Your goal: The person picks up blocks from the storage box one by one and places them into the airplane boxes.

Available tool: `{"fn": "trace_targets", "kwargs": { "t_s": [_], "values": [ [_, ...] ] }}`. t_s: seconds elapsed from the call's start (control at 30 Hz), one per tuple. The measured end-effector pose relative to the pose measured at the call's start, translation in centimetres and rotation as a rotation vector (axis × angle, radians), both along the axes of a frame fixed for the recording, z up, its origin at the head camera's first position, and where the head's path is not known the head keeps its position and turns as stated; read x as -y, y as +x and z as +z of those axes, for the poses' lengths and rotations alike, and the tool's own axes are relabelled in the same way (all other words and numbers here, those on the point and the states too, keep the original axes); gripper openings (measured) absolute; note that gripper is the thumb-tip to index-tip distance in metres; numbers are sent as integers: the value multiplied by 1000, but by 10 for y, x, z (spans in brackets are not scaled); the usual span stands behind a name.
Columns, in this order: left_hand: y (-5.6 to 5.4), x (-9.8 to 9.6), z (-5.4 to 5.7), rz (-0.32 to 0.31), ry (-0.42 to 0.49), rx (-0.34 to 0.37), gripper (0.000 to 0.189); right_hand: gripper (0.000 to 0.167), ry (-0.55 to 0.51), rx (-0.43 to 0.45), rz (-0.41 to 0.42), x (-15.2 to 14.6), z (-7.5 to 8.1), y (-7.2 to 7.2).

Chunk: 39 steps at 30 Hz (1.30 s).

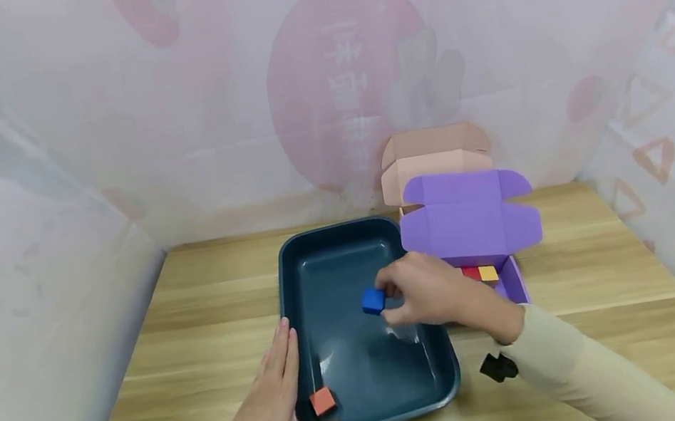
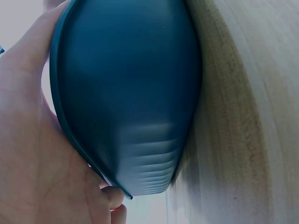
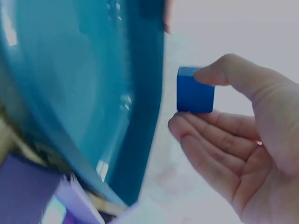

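Note:
A small blue cube (image 1: 372, 301) is pinched between the thumb and fingertips of my right hand (image 1: 429, 291), over the inside of a dark teal tray (image 1: 372, 364). In the right wrist view the thumb lies on one side of the blue cube (image 3: 195, 93) and the fingers beneath it. My left hand (image 1: 267, 404) rests at the tray's near left corner, its straight fingers along the left rim and its thumb at the front rim. The left wrist view shows this hand against the tray's outer wall (image 2: 126, 84). An orange cube (image 1: 322, 401) lies inside the tray by that corner.
Right of the tray stands an open purple box (image 1: 512, 283) with a red cube (image 1: 471, 273) and a yellow cube (image 1: 488, 275) showing. Behind it is an open tan box (image 1: 435, 166). A small black object (image 1: 498, 367) shows beside the right wrist. Printed curtains surround the wooden table.

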<state>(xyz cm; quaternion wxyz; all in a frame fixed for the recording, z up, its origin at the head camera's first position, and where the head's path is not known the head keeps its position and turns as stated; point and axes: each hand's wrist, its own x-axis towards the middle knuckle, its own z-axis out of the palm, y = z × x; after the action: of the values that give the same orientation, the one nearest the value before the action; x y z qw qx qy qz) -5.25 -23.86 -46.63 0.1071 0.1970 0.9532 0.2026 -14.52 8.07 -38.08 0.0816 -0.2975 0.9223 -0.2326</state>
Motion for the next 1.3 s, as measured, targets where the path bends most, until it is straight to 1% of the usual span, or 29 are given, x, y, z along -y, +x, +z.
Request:
{"fn": "trace_targets", "kwargs": {
  "t_s": [0.13,0.23,0.33,0.43,0.6,0.73,0.83,0.87,1.0,1.07,1.1,1.17,1.3],
  "values": [
    [-8,3,4,-18,0,-54,147,26,-27,-36,-110,-26,15,5],
    [-13,3,6,-32,9,-60,148,23,-31,-61,-194,-45,23,10],
    [-18,3,6,-44,22,-59,148,19,-34,-63,-274,-61,26,15],
    [-22,4,7,-53,27,-64,147,19,-39,-63,-344,-76,25,20],
    [-25,6,9,-46,22,-62,148,20,-27,-80,-456,-98,16,26],
    [-24,7,10,-30,8,-48,150,28,3,-45,-567,-110,4,29],
    [-23,7,10,-34,10,-47,149,24,38,-21,-640,-116,-5,31],
    [-23,6,10,-37,11,-45,149,26,47,-16,-662,-117,-9,32],
    [-20,6,11,-39,13,-43,149,46,69,1,-737,-118,-24,34],
    [-19,7,11,-43,12,-38,150,51,86,20,-775,-118,-31,35],
    [-19,8,11,-44,13,-40,149,52,96,28,-793,-117,-33,34],
    [-18,9,12,-46,17,-39,149,48,118,40,-820,-115,-35,32],
    [-17,14,14,-42,19,-50,148,41,168,30,-860,-103,-37,26]
  ]
}}
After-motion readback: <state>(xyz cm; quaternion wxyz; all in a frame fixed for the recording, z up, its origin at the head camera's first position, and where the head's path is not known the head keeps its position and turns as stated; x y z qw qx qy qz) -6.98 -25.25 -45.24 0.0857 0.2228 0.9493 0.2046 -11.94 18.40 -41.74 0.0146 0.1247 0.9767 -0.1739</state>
